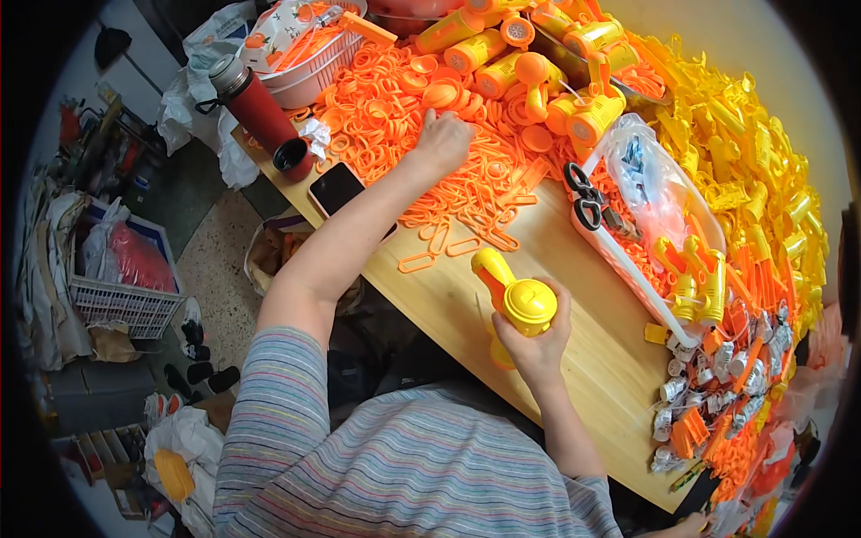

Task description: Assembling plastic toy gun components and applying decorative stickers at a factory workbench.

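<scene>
My left hand reaches over the heap of small orange plastic parts. Its fingers are bent down among round orange caps, and whatever they pinch is hidden. Nearer to me, above the table's front edge, my right hand is wrapped around a yellow plastic housing with a round, lidded top. A yellow curved arm sticks out from it toward the far left. Loose orange oblong rings lie on the wood between my two hands.
A red thermos and a black phone stand and lie at the left edge. Black-handled scissors rest by a long tray on the right. Yellow parts are heaped behind. Another hand shows at the lower right.
</scene>
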`<state>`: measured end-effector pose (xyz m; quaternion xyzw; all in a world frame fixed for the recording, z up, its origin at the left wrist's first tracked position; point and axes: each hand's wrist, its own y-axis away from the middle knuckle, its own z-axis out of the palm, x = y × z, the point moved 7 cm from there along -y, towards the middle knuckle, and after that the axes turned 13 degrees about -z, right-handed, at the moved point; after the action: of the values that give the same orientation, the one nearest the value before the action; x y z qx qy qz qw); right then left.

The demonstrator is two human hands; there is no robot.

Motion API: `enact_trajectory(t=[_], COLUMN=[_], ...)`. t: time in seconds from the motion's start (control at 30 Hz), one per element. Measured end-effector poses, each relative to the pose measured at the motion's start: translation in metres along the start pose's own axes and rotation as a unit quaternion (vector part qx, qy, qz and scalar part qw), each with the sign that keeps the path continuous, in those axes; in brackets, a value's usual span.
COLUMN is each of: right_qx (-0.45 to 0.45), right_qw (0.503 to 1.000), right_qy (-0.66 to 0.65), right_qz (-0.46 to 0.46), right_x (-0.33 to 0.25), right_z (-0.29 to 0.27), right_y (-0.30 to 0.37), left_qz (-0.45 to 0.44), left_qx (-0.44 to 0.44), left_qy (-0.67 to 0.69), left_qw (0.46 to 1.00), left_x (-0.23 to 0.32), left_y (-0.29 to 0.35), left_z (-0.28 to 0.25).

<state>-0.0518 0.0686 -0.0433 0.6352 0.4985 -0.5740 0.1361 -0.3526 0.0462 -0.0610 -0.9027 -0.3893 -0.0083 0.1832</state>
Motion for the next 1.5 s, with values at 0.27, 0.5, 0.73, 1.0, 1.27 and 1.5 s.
enact_trajectory(t=[0.27,0.5,0.73,1.0,1.27,1.5], right_qx=[0.006,-0.001,0.002,-0.041,-0.042,-0.047], right_qw=[0.999,0.999,0.995,0.986,0.968,0.968], right_qy=[0.042,0.016,0.006,0.032,0.049,0.042], right_qz=[-0.01,-0.05,-0.097,-0.156,-0.242,-0.244], right_x=[0.003,-0.006,-0.021,-0.018,-0.033,-0.035], right_z=[0.0,0.009,0.016,0.028,0.03,0.027], right_y=[0.0,-0.005,-0.007,0.007,0.011,0.01], left_qz=[-0.09,0.002,0.051,0.038,0.093,0.092], left_qx=[-0.145,-0.223,-0.136,-0.246,-0.164,-0.148], left_qy=[0.616,0.484,0.483,0.451,0.46,0.457], left_qw=[0.769,0.846,0.864,0.857,0.867,0.872], left_x=[0.051,0.123,0.13,0.128,0.122,0.121], left_y=[0.065,0.131,0.135,0.158,0.164,0.168], left_z=[-0.064,-0.094,-0.085,-0.08,-0.104,-0.101])
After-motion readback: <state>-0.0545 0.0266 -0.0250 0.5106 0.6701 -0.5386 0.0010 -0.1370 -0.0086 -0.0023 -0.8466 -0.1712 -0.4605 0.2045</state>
